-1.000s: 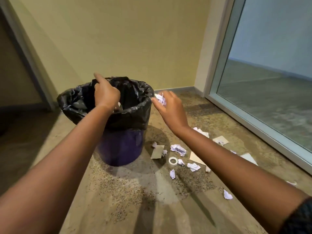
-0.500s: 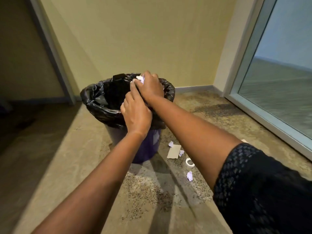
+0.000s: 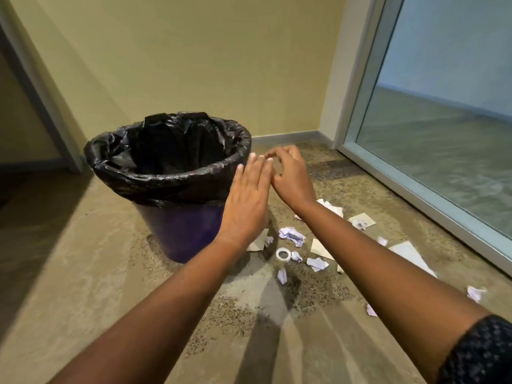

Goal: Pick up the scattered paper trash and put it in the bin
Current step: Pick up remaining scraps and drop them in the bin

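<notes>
On floor nearest me: crumpled scraps [image 3: 475,292], then paper wads [image 3: 291,236], flat cards [image 3: 321,248] and a tape ring [image 3: 283,254], none picked up yet. Above them, left hand [image 3: 246,200] is flat, fingers together, empty. Right hand [image 3: 291,180] is loosely curled, nothing visible in it. Bin [image 3: 180,234] sits beyond, contents hidden. Most of the job looks left.

Bin [image 3: 182,231] left; paper scraps [image 3: 291,236] on floor [image 3: 83,273] right, perhaps tape ring [image 3: 283,254] among
</notes>
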Action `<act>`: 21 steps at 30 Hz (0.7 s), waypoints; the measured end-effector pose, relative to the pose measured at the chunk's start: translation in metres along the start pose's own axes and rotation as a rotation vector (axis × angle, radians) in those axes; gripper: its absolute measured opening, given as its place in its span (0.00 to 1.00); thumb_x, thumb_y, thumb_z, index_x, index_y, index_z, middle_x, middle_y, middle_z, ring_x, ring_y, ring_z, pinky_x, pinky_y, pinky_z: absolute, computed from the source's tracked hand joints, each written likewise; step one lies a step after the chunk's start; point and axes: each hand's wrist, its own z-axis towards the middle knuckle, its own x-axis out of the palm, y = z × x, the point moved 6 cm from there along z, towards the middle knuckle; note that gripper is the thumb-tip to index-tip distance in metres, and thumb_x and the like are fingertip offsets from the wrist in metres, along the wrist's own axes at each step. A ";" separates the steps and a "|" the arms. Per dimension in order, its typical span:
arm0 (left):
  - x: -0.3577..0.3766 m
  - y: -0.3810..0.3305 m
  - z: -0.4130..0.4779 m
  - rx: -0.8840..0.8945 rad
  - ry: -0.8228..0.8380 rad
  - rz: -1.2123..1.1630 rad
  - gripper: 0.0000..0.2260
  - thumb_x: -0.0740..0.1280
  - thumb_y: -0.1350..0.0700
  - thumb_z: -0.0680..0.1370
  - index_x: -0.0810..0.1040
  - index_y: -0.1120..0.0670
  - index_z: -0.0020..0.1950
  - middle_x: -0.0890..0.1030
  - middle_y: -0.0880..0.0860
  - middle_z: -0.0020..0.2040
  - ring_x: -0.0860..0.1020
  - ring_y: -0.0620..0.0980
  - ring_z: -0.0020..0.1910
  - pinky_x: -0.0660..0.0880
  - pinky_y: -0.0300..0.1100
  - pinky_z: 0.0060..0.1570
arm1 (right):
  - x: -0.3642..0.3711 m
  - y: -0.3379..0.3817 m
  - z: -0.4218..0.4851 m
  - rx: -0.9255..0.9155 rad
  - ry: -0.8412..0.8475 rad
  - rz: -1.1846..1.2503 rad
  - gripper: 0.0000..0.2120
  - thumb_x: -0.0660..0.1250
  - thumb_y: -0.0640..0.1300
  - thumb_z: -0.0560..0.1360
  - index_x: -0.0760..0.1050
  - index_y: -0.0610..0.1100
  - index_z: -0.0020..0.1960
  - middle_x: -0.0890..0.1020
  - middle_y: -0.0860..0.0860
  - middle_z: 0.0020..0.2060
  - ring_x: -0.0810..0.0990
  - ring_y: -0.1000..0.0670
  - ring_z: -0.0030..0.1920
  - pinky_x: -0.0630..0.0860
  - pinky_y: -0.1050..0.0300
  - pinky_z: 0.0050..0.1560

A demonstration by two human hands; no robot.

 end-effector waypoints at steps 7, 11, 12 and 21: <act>0.053 -0.063 -0.022 0.250 0.483 0.088 0.32 0.57 0.56 0.80 0.41 0.58 0.78 0.44 0.59 0.79 0.42 0.57 0.78 0.40 0.52 0.76 | -0.051 -0.150 -0.075 0.324 0.152 -0.338 0.11 0.61 0.39 0.74 0.76 0.43 0.55 0.73 0.41 0.56 0.72 0.41 0.59 0.71 0.51 0.56; 0.087 -0.086 -0.032 0.066 0.645 -0.029 0.30 0.57 0.55 0.80 0.47 0.56 0.78 0.48 0.59 0.78 0.47 0.57 0.78 0.50 0.56 0.75 | -0.090 -0.234 -0.134 0.585 0.228 -0.457 0.12 0.62 0.42 0.74 0.76 0.42 0.57 0.73 0.39 0.58 0.71 0.39 0.61 0.70 0.49 0.60; 0.096 -0.091 -0.037 0.004 0.686 -0.060 0.29 0.58 0.55 0.79 0.49 0.56 0.77 0.50 0.59 0.78 0.49 0.58 0.78 0.52 0.56 0.74 | -0.098 -0.253 -0.148 0.647 0.240 -0.486 0.13 0.62 0.42 0.74 0.75 0.43 0.57 0.73 0.38 0.58 0.70 0.39 0.62 0.70 0.49 0.61; 0.157 -0.145 -0.068 -0.162 0.937 -0.228 0.31 0.58 0.47 0.79 0.49 0.55 0.77 0.51 0.59 0.78 0.52 0.59 0.77 0.56 0.57 0.73 | -0.158 -0.319 -0.218 0.843 0.191 -0.640 0.16 0.63 0.45 0.74 0.72 0.41 0.61 0.73 0.39 0.60 0.70 0.37 0.62 0.70 0.48 0.59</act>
